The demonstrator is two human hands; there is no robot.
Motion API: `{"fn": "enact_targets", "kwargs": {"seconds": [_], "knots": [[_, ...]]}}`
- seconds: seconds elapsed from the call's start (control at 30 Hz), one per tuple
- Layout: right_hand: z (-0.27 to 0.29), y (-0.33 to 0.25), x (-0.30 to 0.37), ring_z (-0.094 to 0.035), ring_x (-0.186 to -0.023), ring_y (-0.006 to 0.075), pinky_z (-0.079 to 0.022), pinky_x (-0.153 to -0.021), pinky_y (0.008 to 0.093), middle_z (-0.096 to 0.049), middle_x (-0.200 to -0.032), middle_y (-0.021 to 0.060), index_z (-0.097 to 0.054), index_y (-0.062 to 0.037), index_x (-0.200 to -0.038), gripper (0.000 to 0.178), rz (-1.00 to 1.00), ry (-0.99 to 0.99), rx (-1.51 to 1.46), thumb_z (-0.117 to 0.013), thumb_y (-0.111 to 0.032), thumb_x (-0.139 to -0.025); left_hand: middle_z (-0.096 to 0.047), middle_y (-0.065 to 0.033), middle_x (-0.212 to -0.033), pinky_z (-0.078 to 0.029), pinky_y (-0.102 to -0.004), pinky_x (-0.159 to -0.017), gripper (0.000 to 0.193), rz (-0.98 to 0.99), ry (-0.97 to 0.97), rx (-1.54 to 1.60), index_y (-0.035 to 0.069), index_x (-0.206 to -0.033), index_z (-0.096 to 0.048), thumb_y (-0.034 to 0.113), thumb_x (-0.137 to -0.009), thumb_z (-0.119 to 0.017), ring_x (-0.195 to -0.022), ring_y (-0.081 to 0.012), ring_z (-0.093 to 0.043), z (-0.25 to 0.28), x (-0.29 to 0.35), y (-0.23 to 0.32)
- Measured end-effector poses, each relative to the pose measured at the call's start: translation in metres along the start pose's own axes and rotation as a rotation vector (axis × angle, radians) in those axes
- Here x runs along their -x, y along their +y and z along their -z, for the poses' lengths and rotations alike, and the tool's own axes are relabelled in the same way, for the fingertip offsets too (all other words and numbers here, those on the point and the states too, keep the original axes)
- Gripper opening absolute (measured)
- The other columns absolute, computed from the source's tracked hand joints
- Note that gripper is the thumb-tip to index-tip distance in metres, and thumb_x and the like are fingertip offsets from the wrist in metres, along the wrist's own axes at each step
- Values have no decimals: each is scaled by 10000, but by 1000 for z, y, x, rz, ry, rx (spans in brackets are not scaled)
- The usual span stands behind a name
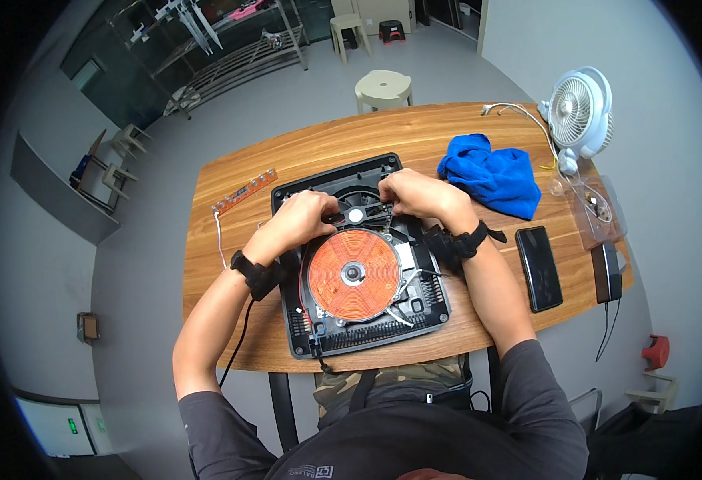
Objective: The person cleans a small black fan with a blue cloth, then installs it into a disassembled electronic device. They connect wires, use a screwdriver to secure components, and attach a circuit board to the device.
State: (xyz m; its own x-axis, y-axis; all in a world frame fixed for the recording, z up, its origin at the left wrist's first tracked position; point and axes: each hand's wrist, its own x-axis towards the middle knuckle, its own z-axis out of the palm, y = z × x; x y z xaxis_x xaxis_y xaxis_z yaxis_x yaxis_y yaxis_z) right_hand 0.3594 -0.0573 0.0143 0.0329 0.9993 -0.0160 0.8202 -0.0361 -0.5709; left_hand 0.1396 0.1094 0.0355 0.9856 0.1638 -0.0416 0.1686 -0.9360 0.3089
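Observation:
An opened induction cooker [367, 342] lies on the table in front of me, its black plastic housing exposed. A round orange-copper coil [331, 280] sits in its middle. Beyond the coil is a black cooling fan [357, 215] with a pale round hub. My left hand [307, 214] grips the fan's left side with curled fingers. At the opposite side, my right hand [417, 194] pinches the fan's edge; its fingertips are partly hidden. Whether the fan is lifted off the housing I cannot tell.
An orange circuit strip [244, 192] with a white wire lies left of the cooker. To the right are a blue cloth [491, 178], a black phone [540, 269], a white fan [579, 112], a clear plastic tray [607, 228] and a black box [606, 274]. A stool [383, 86] stands beyond the table.

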Motion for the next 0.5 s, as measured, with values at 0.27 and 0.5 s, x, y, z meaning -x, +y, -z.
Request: {"fn": "enact_targets", "kwargs": {"seconds": [0.27, 0.5], "knots": [[-3, -2, 0, -705, -922, 351, -557, -785, 410, -722, -938, 204, -690, 22, -1017, 262, -15, 27, 24, -767, -9, -769, -738, -190, -1012, -567, -421, -847, 310, -100, -23, 56, 10, -1064, -744, 125, -783, -809, -963, -353, -711, 3, 3, -13], [-5, 4, -3, -695, -956, 359, -555, -793, 408, -716, -975, 199, -677, 16, -999, 281, -7, 7, -3, -791, -13, -744, -687, -155, -988, -550, -399, -885, 278, -129, 55, 112, 16, -1070, -761, 114, -812, -790, -982, -331, -662, 16, 20, -26]]}}
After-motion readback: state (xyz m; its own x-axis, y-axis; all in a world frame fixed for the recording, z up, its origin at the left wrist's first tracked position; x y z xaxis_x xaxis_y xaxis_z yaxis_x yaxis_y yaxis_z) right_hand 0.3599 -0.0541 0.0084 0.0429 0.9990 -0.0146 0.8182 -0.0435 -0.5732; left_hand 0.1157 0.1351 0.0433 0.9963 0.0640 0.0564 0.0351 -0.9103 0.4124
